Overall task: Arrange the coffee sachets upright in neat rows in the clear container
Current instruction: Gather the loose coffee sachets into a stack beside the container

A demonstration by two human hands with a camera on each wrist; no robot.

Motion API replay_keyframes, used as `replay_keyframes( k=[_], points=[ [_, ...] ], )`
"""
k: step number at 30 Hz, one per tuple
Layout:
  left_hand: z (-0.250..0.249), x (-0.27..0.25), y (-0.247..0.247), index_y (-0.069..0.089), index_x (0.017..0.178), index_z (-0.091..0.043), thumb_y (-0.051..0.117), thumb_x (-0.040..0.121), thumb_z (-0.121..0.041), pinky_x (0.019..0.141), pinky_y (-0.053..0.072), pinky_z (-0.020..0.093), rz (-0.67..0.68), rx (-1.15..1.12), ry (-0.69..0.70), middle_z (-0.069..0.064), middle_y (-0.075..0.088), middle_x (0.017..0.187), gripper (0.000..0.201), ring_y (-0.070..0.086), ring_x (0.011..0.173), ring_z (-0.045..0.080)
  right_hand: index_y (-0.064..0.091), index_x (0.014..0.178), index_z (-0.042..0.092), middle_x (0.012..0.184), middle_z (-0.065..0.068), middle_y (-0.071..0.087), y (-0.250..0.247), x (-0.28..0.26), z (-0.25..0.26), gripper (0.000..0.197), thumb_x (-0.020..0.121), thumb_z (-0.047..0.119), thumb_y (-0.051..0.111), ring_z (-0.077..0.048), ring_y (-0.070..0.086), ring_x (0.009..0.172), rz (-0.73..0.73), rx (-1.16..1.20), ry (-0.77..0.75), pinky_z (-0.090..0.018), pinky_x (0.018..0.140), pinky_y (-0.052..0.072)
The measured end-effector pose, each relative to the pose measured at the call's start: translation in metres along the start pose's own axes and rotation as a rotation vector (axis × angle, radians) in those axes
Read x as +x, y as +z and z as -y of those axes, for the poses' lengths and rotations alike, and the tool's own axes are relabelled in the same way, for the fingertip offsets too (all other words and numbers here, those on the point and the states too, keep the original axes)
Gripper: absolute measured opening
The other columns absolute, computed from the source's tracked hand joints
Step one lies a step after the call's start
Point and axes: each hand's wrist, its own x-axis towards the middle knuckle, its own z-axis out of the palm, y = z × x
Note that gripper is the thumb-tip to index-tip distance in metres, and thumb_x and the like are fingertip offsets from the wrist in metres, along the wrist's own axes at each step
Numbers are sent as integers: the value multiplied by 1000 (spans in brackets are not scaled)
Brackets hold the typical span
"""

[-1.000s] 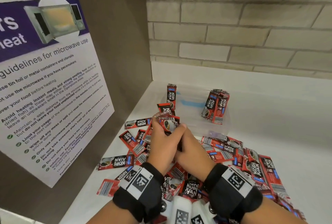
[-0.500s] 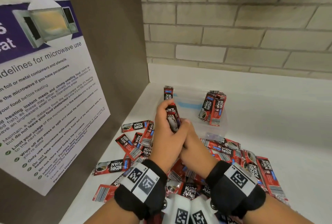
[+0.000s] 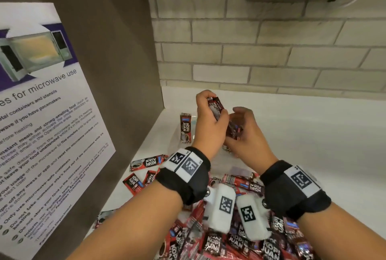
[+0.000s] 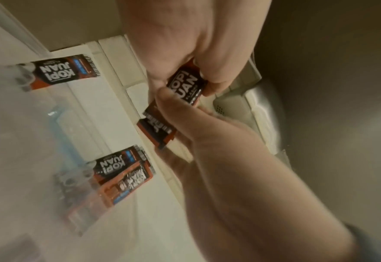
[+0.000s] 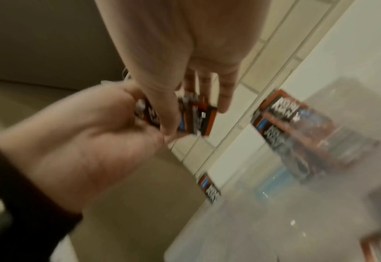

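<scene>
On the white counter (image 3: 292, 134) in the tiled corner, the left hand (image 3: 208, 122) is pinching a bundle of sachets (image 3: 216, 106), long axis tilted, above the clear container (image 4: 28, 141), while the right hand (image 3: 244, 134), nearer the standing sachets (image 4: 122, 175), is curling its fingers (image 3: 240, 111) around more.

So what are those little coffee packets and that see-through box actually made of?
The coffee sachets look like thin glossy printed film, plastic or foil laminate: light glints off them, with crimped ends. The left hand grips a few. The clear container seems to be slightly frosted transparent plastic: the sachets inside and the white counter show through its wall. The counter looks like smooth matte laminate, though that is uncertain.
</scene>
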Motion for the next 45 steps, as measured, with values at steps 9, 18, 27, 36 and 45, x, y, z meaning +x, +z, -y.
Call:
replay_keyframes(
  k=[9, 18, 27, 36, 45],
  points=[
    [48, 42, 22, 15, 134, -16, 44, 91, 6, 75, 53, 33, 281, 241, -344, 10, 52, 93, 56, 57, 85, 23, 28, 143, 10, 149, -7, 32, -40, 28, -63, 60, 91, 11, 58, -26, 34, 134, -134, 303, 596, -34, 103, 31],
    [84, 43, 45, 36, 117, -9, 60, 81, -2, 91, 50, 46, 256, 459, -490, 16, 41, 118, 43, 51, 108, 34, 38, 136, 7, 122, -9, 54, -29, 42, -68, 56, 83, -9, 46, -19, 54, 100, 61, 373, 609, -23, 72, 40],
    [86, 36, 46, 24, 135, -19, 72, 78, -22, 99, 40, 35, 385, 664, -562, 10, 29, 129, 74, 38, 121, 30, 37, 126, 12, 108, -12, 57, -18, 39, -78, 60, 77, -22, 40, -23, 57, 96, 54, 415, 567, -32, 76, 50],
    [80, 35, 34, -1, 147, -22, 50, 82, 13, 76, 45, 25, 442, 617, -605, 13, 24, 139, 90, 49, 110, 28, 31, 129, 19, 109, -8, 56, -15, 35, -85, 73, 75, -28, 44, -18, 59, 94, 86, 361, 503, -32, 77, 53],
    [86, 37, 27, 14, 140, 4, 61, 86, -2, 80, 47, 28, 551, 952, -535, 18, 53, 123, 71, 57, 108, 28, 32, 130, 17, 110, -7, 57, -14, 33, -89, 77, 71, -30, 48, -16, 58, 97, 67, 368, 429, -36, 85, 51]
  ],
)
